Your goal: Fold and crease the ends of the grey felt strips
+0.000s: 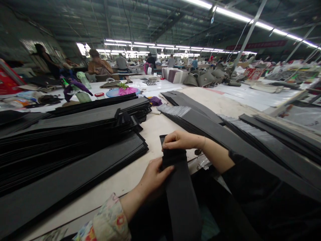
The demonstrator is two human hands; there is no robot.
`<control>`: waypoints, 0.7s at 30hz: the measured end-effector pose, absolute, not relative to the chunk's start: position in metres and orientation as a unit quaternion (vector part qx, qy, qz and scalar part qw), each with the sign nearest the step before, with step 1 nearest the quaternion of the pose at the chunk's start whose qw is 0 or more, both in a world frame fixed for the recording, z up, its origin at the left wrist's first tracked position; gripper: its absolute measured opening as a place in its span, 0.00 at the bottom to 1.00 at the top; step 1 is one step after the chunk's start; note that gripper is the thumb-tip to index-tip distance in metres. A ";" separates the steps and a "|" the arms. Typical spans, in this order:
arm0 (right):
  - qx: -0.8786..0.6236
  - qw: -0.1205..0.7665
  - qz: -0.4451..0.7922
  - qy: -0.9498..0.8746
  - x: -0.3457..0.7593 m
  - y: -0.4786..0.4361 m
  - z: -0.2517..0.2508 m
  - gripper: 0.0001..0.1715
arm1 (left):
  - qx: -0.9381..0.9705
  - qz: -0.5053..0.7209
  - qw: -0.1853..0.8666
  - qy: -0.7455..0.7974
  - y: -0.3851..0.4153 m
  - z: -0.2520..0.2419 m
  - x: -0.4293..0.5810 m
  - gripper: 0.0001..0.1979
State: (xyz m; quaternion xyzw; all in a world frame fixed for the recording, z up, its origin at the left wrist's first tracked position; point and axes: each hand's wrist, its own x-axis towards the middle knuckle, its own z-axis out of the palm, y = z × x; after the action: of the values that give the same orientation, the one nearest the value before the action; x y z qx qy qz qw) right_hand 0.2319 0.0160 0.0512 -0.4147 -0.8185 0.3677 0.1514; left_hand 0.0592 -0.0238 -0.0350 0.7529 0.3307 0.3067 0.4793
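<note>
A long black strip [182,190] runs from the bottom of the view up to the table's near edge. My left hand [154,175] grips its left side, thumb on top and the other fingers hidden beneath. Higher up, my right hand [179,140] pinches the strip near its far end, where the material shows a fold or band. High stacks of black strips [100,117] lie to the left of my hands. On the right, more dark strips [200,122] are fanned out in overlapping layers.
Beyond the stacks are a blue basin [112,92] with a pink item, a red-lidded jar [99,96] and a green bottle [84,80]. Grey pieces [205,77] are heaped farther back. Several people sit or stand in the background, one in a brown top [100,67].
</note>
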 end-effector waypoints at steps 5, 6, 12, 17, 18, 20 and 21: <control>-0.409 0.179 0.188 -0.875 0.223 0.016 0.045 0.16 | 0.670 0.324 0.580 0.332 -0.025 -0.036 0.061 0.16; -0.409 0.184 0.181 -0.875 0.223 0.016 0.043 0.16 | 0.661 0.326 0.588 0.332 -0.025 -0.036 0.061 0.16; -0.469 0.434 0.219 -0.738 0.244 0.015 0.029 0.24 | 0.635 0.333 0.612 0.334 -0.027 -0.034 0.061 0.18; -0.463 0.458 0.542 -0.531 0.246 -0.028 -0.003 0.27 | 0.647 0.358 0.576 0.348 -0.019 -0.037 0.058 0.19; -0.447 0.430 0.594 -0.512 0.241 -0.040 -0.011 0.27 | 0.644 0.368 0.572 0.351 -0.017 -0.037 0.058 0.19; -0.440 0.434 0.640 -0.455 0.230 -0.059 -0.024 0.24 | 0.633 0.378 0.574 0.356 -0.017 -0.035 0.058 0.19; -0.438 0.454 0.644 -0.432 0.225 -0.066 -0.028 0.23 | 0.624 0.378 0.584 0.355 -0.020 -0.034 0.059 0.19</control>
State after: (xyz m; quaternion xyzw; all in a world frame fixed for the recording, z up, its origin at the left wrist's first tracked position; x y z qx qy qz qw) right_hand 0.2252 -0.0658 -0.0275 -0.4382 -0.4322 0.6442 0.4541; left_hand 0.0593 -0.0195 -0.0336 0.6243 0.3552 0.3779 0.5842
